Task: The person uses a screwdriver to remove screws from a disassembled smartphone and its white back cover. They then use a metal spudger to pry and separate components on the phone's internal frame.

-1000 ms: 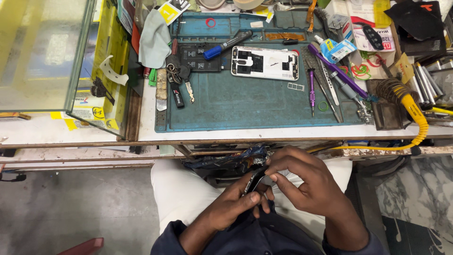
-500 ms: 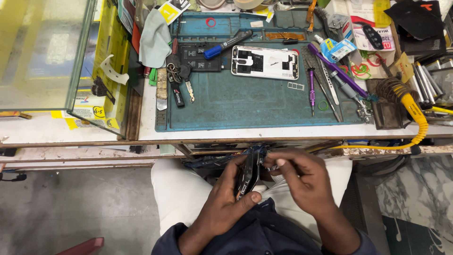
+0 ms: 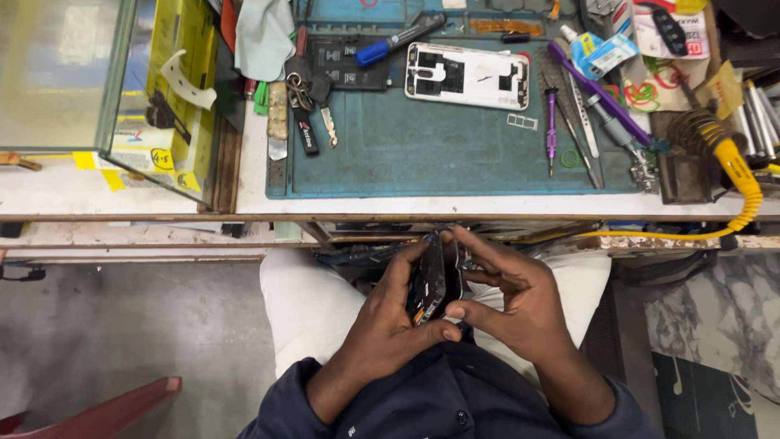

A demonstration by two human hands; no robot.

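Over the lap, just below the bench edge, the left hand [image 3: 382, 325] and the right hand [image 3: 520, 305] both grip a thin black phone body [image 3: 431, 280] held on edge between them; the left fingers wrap its near side with the thumb pressed low, while the right fingertips [image 3: 457, 311] pinch its far edge from above and below. On the bench, a teal rubber work mat [image 3: 422, 146] carries an opened white phone back with exposed cut-outs [image 3: 467, 75], well apart from the hands. A blue-handled screwdriver [image 3: 398, 38] lies above it, with a bunch of keys with a black fob [image 3: 307, 97] at the mat's left edge. To the right rest a small purple screwdriver [image 3: 552, 130], metal tweezers [image 3: 581, 122] and a long purple tool [image 3: 597, 93]. A yellow coiled cable [image 3: 743, 183] curls down at the right end. At the left stands a glass display case [image 3: 97, 89] holding yellow printed packets [image 3: 175, 89], and a pale cloth [image 3: 264, 32] lies beside it.
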